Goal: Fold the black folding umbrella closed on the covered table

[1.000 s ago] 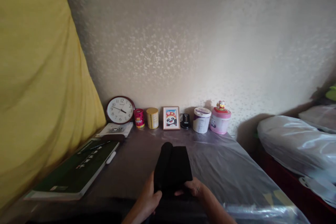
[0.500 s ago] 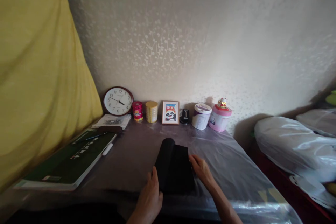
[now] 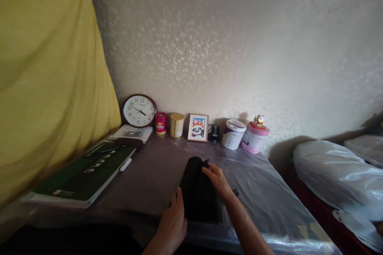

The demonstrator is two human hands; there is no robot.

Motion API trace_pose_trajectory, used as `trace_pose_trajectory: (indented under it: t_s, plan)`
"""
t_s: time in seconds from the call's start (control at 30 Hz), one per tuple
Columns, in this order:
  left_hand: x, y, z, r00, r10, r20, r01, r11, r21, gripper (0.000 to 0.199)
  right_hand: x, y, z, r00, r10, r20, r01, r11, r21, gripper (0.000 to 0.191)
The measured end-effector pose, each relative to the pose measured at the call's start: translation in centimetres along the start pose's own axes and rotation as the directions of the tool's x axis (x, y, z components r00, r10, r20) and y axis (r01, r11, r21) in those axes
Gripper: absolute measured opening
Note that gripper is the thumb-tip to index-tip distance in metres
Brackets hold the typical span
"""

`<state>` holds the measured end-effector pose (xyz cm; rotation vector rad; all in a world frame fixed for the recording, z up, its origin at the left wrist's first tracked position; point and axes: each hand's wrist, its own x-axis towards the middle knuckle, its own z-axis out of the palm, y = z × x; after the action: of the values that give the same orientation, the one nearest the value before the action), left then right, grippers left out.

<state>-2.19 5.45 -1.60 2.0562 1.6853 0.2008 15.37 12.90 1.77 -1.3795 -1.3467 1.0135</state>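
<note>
On the table in front of me lies a black, soft-looking folded item (image 3: 196,195), perhaps fabric; its exact kind cannot be made out. Its left part is a rounded, thicker fold. My left hand (image 3: 175,219) is closed around the lower left edge, thumb side against it. With fingers pinched together, my right hand (image 3: 217,179) grips a flap at the upper right, which is lifted and turned inward. A small dark tab (image 3: 235,192) shows just right of my right wrist.
The table (image 3: 149,171) has a clear plastic cover. On the left lie a large green book (image 3: 80,175), a pen (image 3: 109,150) and a white marker (image 3: 125,164). Along the wall stand a clock (image 3: 139,110), two small cans, a picture frame (image 3: 198,127), a black object and two tubs.
My right hand has moved up and left, bringing the black item's right edge over toward its rounded fold. My left hand stays at the left edge. The view has shifted slightly.
</note>
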Motion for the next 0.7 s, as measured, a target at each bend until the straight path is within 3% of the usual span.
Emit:
trace_pose_trajectory:
  t_s: [0.2, 0.33, 0.53, 0.7]
  plan:
    - [0.0, 0.2, -1.2, 1.0, 0.009, 0.0, -0.009, 0.998, 0.064, 0.079, 2.5, 0.6, 4.1, 0.997, 0.038, -0.064, -0.04, 0.999, -0.032, 0.039]
    - [0.1, -0.1, -1.1, 0.999, 0.037, -0.02, -0.036, 0.998, 0.058, 0.075, 3.4, 1.9, 5.8, 0.997, 0.08, 0.003, -0.078, 0.987, -0.144, 0.038]
    - [0.1, -1.1, -0.9, 0.998, 0.048, -0.026, -0.047, 0.997, 0.064, 0.068, 3.3, 1.6, 6.7, 0.988, 0.129, 0.089, -0.112, 0.978, -0.179, 0.035]
    - [-1.5, -1.3, -2.5, 0.998, 0.019, -0.06, -0.009, 0.987, 0.16, 0.05, 2.9, 1.4, 6.8, 0.987, 0.06, 0.148, -0.027, 0.976, -0.215, 0.027]
